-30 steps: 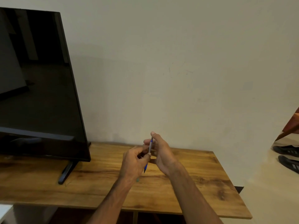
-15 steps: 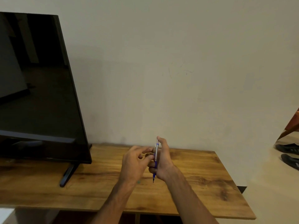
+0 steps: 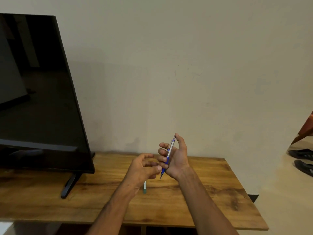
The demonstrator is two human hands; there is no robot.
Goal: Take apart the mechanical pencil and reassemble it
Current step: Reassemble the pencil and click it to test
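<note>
In the head view, the right hand (image 3: 176, 156) is gripping the mechanical pencil (image 3: 168, 156) above the wooden counter (image 3: 220, 192). The pencil is standing nearly upright, tilted a little so that its top leans right, with its tip pointing down toward the counter and its clear upper barrel rising past the fingers. The curled fingers are wrapping the blue grip section against the palm, and the thumb is reaching up alongside the top end of the pencil.

The left hand (image 3: 144, 168) is hovering just beside the pencil's lower end, its fingers loosely curled and partly spread, holding nothing that can be made out. Its thumb tip is sitting close to the blue grip; whether it is touching is unclear.

A small pale part with a greenish end (image 3: 144, 187) is lying on the counter, partly hidden under the left wrist.

A dark television (image 3: 33, 90) is standing on its foot at the left of the counter, against the plain wall (image 3: 186, 65). At the right edge, dark shoes (image 3: 303, 158) are resting on the floor.
</note>
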